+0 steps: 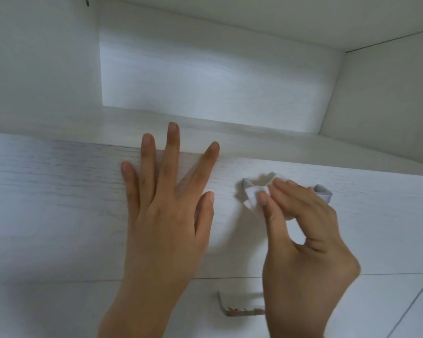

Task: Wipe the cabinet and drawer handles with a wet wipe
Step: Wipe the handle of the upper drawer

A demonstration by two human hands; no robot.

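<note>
Cabinet (217,76): white wood-grain, open shelf recess up top, drawers below.

Top drawer front (59,191): fills mid-frame. Seam to lower drawer front (59,308) runs L-R beneath both hands.

L hand (166,215): flat on top drawer front, fingers straight and spread, grasping nothing. Tips reach the drawer's upper edge. Reads as bracing the drawer. Sits just L of the handle, apart from it.

R hand (303,228): over upper handle, thumb + forefingers curled and pinching the wet wipe onto the bar. Other fingers curled behind; their contact can't be seen.

Upper handle (325,192): grey bar pull on top drawer front. Long axis L-R across the drawer, R end a touch lower in view. Both end posts visible; mid-span hidden by wipe and fingers.

Lower handle (239,311): same L-R axis, on the drawer below. Only L portion shows; the rest is behind the R wrist. Brown specks along its face, so prob. not yet wiped.

Wet wipe (254,193): white, bunched, wrapped at L part of upper handle, touching it.

Key relation: wipe sits at the bar's L end, so the remaining bar lies to the R of the pinching fingertips, along the handle's own axis. Judgement: the stroke should go L→R. After that the lower handle lies straight down from the R hand, which is nearer to it than the L hand.
</note>
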